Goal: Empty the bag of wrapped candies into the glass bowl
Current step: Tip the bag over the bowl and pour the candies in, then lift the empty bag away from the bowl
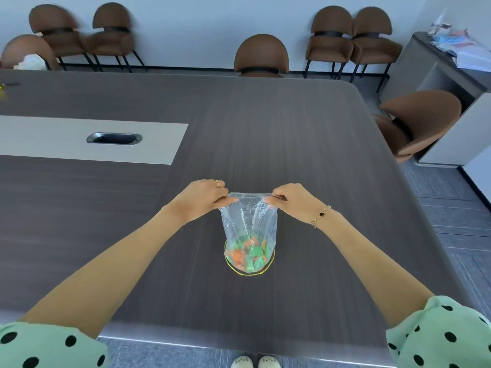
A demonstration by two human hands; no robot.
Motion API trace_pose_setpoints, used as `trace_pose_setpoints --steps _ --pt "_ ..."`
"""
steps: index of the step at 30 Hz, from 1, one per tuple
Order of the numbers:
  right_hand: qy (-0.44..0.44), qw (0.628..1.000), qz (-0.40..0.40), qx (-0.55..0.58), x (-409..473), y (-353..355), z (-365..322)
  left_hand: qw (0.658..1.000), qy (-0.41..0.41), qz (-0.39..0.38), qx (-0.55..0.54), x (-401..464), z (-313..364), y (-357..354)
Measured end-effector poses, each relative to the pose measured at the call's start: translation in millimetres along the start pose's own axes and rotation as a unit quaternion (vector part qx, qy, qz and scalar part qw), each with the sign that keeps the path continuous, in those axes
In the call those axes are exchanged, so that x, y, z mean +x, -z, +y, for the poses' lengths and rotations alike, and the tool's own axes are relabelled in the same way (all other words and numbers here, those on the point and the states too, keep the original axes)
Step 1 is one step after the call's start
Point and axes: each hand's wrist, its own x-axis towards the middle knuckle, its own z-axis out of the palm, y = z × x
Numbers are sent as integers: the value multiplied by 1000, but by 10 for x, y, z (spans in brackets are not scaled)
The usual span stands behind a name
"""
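A clear plastic bag [249, 221] hangs upright over the dark table, with orange and green wrapped candies [248, 254] gathered at its bottom. My left hand [204, 199] pinches the bag's top left corner and my right hand [291, 199] pinches the top right corner, stretching the mouth between them. Directly below the bag stands the glass bowl [240, 271]; only its yellow-trimmed rim shows around the bag's bottom. The candies look to be inside the bag, and I cannot tell whether the bag's bottom rests in the bowl.
The dark wooden table [292, 128] has a pale inlay strip with a cable slot [114, 138] at the left. Brown chairs stand along the far wall, behind the table and at the right [417, 120]. A grey cabinet [451, 75] with papers is at the far right.
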Motion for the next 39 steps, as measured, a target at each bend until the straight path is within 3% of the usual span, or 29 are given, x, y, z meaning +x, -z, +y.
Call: trace_pose_setpoints --steps 26,35,39 --pt "65 995 74 -22 233 318 -314 986 -9 152 75 77 -155 347" --pt "94 981 169 2 655 129 -581 970 60 212 107 55 -428 508" --pt "148 965 213 29 694 -12 -680 957 88 256 101 -122 -504 475"
